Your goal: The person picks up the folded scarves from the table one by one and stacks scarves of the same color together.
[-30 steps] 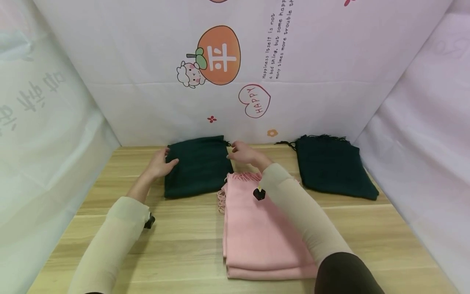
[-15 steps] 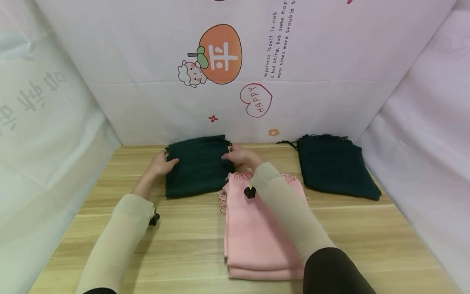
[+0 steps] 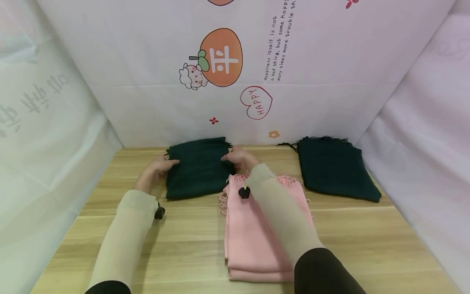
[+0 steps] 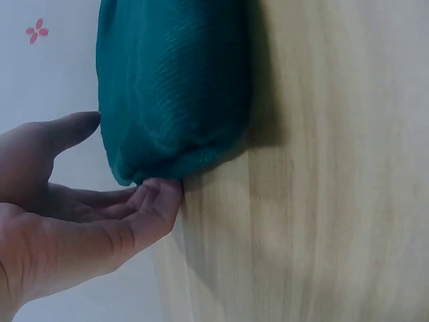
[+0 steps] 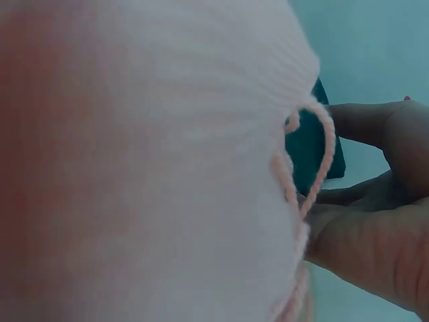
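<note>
Below the red "HAPPY" (image 3: 256,102), left hand (image 3: 160,164) and right hand (image 3: 241,158) pinch one green cloth (image 3: 196,170)

Small cloth-walled booth (image 3: 418,118), home or studio can't tell: wood-grain table (image 3: 191,249) with white sheets (image 3: 47,163) hung along its far edge and both side edges, far sheet (image 3: 323,53) printed with orange fruit (image 3: 233,47) and HAPPY heart (image 3: 257,103).

head: high, forward-down | wrists: close, sideways | shared: green cloth (image 3: 196,171), apparently
</note>
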The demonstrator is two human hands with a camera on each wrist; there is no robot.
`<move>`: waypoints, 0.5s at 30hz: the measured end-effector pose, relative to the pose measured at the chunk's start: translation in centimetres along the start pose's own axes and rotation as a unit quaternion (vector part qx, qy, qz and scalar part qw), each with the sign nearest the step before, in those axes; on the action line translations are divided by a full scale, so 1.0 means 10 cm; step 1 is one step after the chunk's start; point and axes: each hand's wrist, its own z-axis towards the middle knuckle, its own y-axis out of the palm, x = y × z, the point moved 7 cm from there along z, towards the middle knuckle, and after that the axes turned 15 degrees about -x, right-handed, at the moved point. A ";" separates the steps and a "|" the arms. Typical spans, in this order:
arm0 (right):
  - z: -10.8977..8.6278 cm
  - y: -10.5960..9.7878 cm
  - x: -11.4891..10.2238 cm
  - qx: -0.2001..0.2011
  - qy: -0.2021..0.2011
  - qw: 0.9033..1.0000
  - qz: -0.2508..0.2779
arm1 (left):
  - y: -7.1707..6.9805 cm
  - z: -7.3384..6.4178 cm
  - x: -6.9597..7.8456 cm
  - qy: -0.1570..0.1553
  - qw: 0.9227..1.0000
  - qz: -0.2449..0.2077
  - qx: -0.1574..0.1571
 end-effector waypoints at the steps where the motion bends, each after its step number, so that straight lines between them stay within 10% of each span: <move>1: 0.01 0.00 0.01 0.000 0.001 1.000 0.005 | 0.00 0.00 -0.01 0.001 1.000 -0.011 -0.001; 15: 0.02 0.05 0.02 -0.003 0.012 1.000 0.016 | -0.02 -0.01 -0.07 0.019 0.998 -0.061 -0.014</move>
